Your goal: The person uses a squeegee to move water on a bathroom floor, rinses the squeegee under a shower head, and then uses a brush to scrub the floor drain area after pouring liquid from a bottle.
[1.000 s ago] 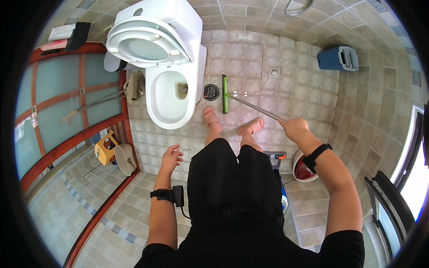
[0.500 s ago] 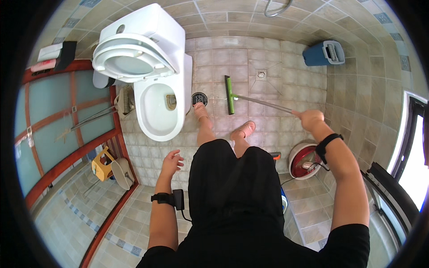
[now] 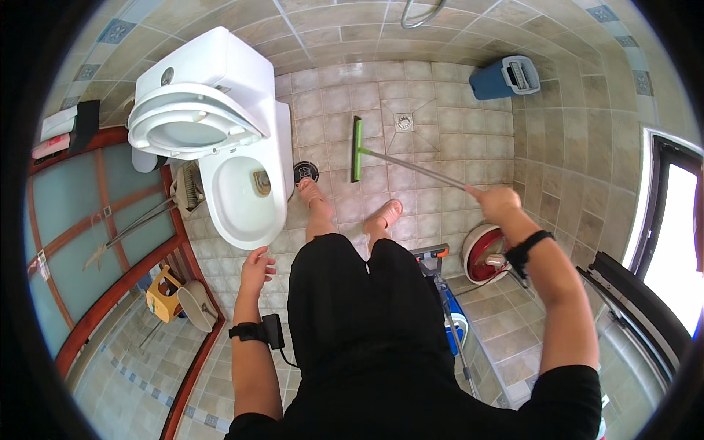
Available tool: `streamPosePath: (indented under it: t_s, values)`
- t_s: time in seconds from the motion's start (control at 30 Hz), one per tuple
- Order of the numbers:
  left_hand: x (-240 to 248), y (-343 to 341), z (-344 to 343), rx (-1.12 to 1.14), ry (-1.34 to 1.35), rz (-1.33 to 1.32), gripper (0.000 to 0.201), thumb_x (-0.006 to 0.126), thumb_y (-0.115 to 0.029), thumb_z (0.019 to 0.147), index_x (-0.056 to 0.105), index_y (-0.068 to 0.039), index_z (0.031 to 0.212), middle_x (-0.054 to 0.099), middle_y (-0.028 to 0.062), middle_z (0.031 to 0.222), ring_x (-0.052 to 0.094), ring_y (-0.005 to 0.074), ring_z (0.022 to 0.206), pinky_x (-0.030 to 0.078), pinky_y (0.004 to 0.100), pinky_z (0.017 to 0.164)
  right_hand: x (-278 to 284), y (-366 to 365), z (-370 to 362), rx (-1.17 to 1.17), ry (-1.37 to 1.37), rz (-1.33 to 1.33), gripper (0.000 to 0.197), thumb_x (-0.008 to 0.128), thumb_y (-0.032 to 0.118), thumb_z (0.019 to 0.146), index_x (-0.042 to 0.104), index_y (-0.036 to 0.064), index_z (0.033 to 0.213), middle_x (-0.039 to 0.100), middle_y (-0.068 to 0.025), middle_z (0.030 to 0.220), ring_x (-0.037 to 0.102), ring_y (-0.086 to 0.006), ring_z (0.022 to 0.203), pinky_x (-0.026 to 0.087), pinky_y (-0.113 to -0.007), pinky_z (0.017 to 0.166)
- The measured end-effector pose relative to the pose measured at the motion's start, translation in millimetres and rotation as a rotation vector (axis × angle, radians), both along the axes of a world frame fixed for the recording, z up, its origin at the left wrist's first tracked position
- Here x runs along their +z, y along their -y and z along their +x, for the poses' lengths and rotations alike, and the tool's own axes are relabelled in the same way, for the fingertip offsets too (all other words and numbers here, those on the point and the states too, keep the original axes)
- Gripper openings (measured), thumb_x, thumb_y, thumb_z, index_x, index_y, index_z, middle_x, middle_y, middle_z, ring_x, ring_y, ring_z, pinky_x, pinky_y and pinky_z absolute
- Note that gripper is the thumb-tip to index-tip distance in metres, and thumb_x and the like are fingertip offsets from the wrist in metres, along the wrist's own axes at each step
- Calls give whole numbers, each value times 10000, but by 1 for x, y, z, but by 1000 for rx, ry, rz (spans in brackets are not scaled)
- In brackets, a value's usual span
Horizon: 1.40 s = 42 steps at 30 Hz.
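My right hand [image 3: 500,204] is closed around the end of the thin metal handle of a floor squeegee [image 3: 357,150]. Its green head with a dark blade rests on the pale floor tiles, between the toilet and the floor drain [image 3: 404,122]. My left hand [image 3: 256,273] hangs just below the front rim of the white toilet [image 3: 246,236], holding nothing, with loosely bent fingers apart. The toilet's seat and lid are raised. A round black object [image 3: 306,171] lies by my left foot.
A blue bin [image 3: 490,81] stands at the far right wall. A red-and-white basin [image 3: 473,257] sits near my right forearm. Beside my right leg are a grey-and-orange mop head [image 3: 431,253] and a blue bucket [image 3: 456,326]. At left stand a red-framed glass partition [image 3: 139,279] and a yellow stool [image 3: 163,295].
The whole view has shifted, so the room appears farther left and more of the mop and blue bucket shows. Against the tiles, the squeegee head has moved slightly toward the drain.
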<state>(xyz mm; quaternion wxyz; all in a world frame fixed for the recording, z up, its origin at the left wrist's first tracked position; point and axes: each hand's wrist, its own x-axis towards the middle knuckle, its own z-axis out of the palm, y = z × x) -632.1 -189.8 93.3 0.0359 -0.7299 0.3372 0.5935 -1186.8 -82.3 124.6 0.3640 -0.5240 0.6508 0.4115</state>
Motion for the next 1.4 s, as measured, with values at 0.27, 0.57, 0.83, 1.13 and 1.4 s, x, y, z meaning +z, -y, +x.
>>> streamPosePath:
  t_s: [0.27,0.57,0.83,1.13,1.4]
  values:
    - [16,-12,-19,-37,21,-73,334,457,-195,888,483,-102,1208,597,42,862,556,121,606,428,247,520,-27,-112,-5,-247,2,-59,521,387,144,880,301,328,1360,639,-111,934,627,-274,869,498,-398,708]
    - [3,-12,-115,-201,-73,-85,318,454,-182,893,487,-84,1193,594,35,853,547,104,601,425,238,505,-34,-359,51,-1264,48,-467,448,477,252,869,392,102,1282,603,-154,793,598,-269,646,468,-402,544]
    - [12,24,-174,-409,-129,-105,329,457,-167,896,474,-80,1213,598,41,843,548,106,598,429,233,505,-107,-234,8,-1819,245,-474,264,494,195,844,510,-29,983,592,-129,588,561,-275,484,461,-371,487]
    - [3,108,-217,-385,-129,-64,320,452,-142,896,476,-90,1210,609,70,860,579,133,615,450,249,488,-62,-110,45,-1715,124,-89,471,611,46,698,460,-47,1135,619,-233,957,605,-353,929,490,-408,761]
    - [107,250,-423,-920,-379,-666,291,460,-141,903,521,-44,1170,625,69,856,575,118,674,464,257,631,-77,-119,-13,-1783,148,-576,347,550,202,784,533,-51,1021,616,-239,878,646,-318,727,525,-403,633]
